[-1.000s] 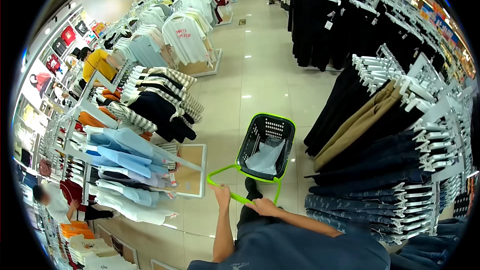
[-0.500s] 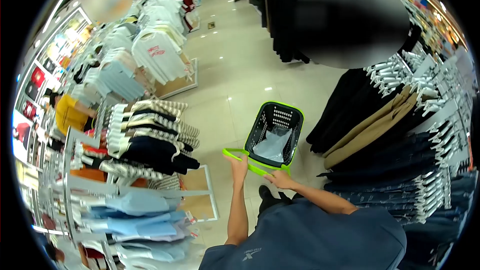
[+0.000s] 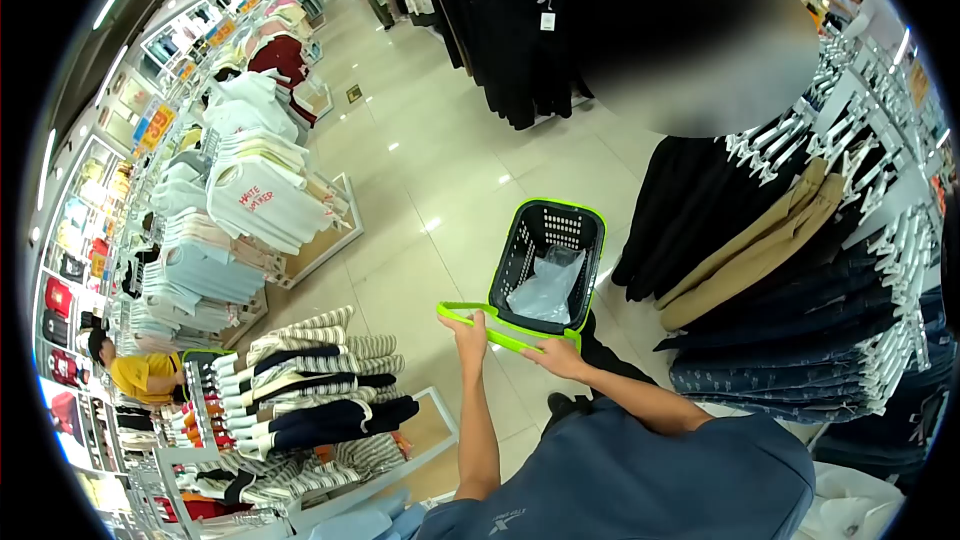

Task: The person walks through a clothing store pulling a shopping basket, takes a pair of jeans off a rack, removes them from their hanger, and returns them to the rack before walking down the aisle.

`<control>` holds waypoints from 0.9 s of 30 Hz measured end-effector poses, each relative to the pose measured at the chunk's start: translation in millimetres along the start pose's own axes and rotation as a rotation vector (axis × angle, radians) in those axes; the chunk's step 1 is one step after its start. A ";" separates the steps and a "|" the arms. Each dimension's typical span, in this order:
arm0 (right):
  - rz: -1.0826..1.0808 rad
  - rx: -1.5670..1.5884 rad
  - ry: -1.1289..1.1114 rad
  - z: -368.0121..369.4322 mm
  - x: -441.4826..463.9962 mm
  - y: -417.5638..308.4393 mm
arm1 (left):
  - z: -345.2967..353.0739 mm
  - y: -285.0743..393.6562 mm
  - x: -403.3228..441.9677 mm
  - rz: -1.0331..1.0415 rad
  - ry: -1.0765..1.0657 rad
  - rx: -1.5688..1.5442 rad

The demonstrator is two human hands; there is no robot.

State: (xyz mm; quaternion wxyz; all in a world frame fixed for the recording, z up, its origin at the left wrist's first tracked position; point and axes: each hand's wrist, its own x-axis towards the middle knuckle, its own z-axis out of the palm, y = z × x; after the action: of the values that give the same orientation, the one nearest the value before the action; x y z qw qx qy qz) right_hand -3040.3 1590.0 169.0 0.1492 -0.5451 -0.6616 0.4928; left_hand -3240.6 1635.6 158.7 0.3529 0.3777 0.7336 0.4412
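A black shopping basket (image 3: 510, 258) with a bright green rim hangs in front of my body, over the tiled floor. Its green handle (image 3: 515, 338) is folded down toward me. My left hand (image 3: 468, 334) is closed around the left end of the handle. On the handle's right part, near the basket's near corner, my right hand (image 3: 557, 358) is closed too. A pale, crumpled plastic bag (image 3: 545, 286) lies in the bottom of the basket; what it contains, if anything, I cannot make out.
Racks of striped and navy tops (image 3: 330, 420) and pale T-shirts (image 3: 262, 202) line the left. Black, tan trousers (image 3: 755, 245) and dark jeans (image 3: 770, 380) hang close on the right. A person in yellow (image 3: 145, 375) is at the far left. A tiled aisle (image 3: 420, 155) runs ahead.
My view has turned to the right and lifted, so the left racks sit lower and more of the aisle shows. My feet have shifted in a step. Both hands keep the basket handle.
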 end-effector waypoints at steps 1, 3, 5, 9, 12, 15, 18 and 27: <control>-0.019 0.018 0.031 -3.4 9.1 3.0 | 4.3 9.7 6.2 0.006 -0.003 -0.014; 0.033 0.057 -0.055 -18.3 32.3 2.6 | 16.6 -2.9 35.3 0.010 0.001 0.003; 0.076 0.087 -0.163 -34.6 58.2 -0.5 | 22.6 -5.6 56.8 -0.028 0.011 0.031; 0.001 0.112 -0.272 -69.8 107.8 -0.8 | 41.9 16.9 89.5 0.063 0.137 0.208; -0.039 0.188 -0.270 -95.9 136.3 12.1 | 73.3 4.7 142.2 0.200 0.105 0.181; -0.170 0.246 -0.131 -125.0 152.3 24.9 | 110.1 50.4 159.8 0.062 -0.016 0.048; -0.062 0.342 -0.108 -164.9 174.3 32.9 | 158.6 67.7 188.5 -0.018 -0.066 -0.036; 0.155 0.657 0.117 -243.9 233.5 62.6 | 279.6 132.5 258.2 -0.014 -0.250 -0.297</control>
State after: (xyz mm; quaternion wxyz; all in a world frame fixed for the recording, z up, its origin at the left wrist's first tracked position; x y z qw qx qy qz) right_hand -2909.5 1907.2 153.2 0.3167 -0.5440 -0.4146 0.6572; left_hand -3090.7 2008.6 131.0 0.4963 0.3681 0.6136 0.4916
